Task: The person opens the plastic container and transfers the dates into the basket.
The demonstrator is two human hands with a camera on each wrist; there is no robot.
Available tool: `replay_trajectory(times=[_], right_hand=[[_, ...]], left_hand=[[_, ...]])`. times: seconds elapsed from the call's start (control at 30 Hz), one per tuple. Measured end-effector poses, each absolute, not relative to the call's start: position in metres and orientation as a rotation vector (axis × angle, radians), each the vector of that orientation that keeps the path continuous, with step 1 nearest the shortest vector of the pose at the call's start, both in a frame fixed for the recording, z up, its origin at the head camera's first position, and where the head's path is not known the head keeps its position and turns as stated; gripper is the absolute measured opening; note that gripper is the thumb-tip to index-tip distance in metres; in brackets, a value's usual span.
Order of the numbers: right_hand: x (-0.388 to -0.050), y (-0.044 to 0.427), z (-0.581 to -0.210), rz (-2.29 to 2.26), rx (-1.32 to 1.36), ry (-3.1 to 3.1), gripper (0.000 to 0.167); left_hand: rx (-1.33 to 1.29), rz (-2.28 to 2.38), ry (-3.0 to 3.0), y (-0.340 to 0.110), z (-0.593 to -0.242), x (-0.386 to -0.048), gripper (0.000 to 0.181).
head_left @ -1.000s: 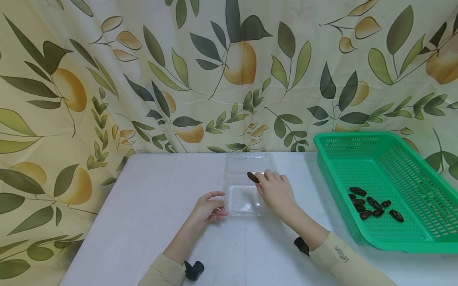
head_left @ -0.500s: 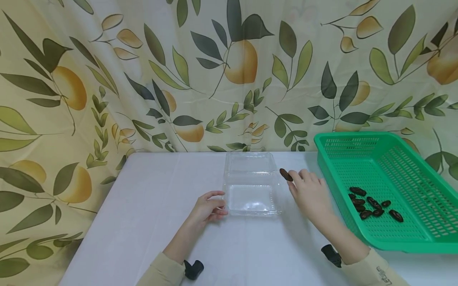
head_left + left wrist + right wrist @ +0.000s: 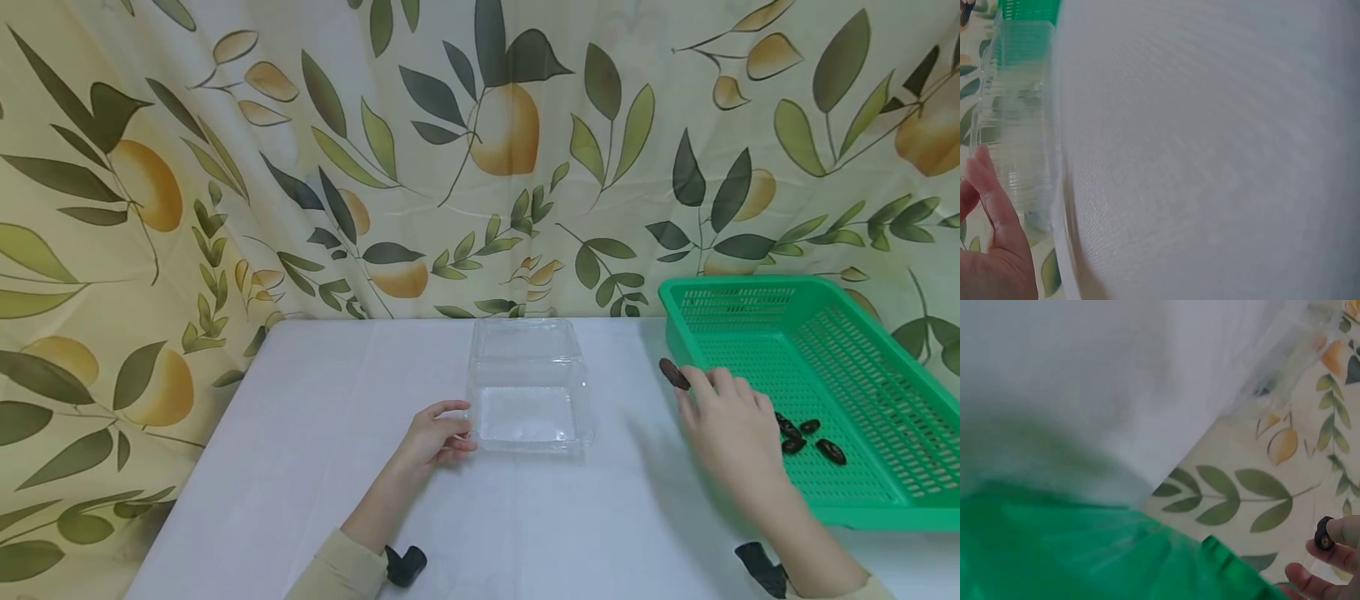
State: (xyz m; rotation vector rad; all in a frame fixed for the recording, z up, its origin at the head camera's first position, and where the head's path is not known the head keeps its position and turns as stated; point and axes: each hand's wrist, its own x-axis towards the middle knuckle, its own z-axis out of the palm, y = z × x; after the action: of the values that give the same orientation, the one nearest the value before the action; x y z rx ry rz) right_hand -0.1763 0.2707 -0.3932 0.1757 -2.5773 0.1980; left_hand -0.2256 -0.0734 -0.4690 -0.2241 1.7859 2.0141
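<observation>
In the head view, my right hand pinches a dark brown date between thumb and fingers, above the left rim of a green plastic basket. The end of that date also shows in the right wrist view. Several more dates lie in the basket, some hidden by my hand. A clear plastic clamshell box stands with its lid raised at the back, with nothing seen inside. My left hand holds the box's left edge, thumb and fingers at the rim.
White cloth covers the table. A curtain with fruit and leaf print hangs behind its back edge. The basket takes up the table's right side, its raised wall close to the right forearm. Black wrist-camera mounts stick out from both wrists.
My right hand has moved right with the date, from over the clear box to the basket's left rim. My left hand and the box have stayed in place.
</observation>
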Motion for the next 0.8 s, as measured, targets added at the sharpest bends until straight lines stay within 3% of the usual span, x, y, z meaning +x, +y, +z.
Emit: replay_trajectory(times=[0.6, 0.8], right_hand=[[-0.153, 0.345, -0.401, 0.134, 0.064, -2.705, 0.028], [-0.150, 0.370, -0.404, 0.131, -0.089, -2.806, 0.030]], left_hand=[[-0.232, 2.005, 1.801, -0.073, -0.465, -0.224, 0.043], [-0.247, 2.009, 1.812, -0.072, -0.471, -0.226, 0.042]])
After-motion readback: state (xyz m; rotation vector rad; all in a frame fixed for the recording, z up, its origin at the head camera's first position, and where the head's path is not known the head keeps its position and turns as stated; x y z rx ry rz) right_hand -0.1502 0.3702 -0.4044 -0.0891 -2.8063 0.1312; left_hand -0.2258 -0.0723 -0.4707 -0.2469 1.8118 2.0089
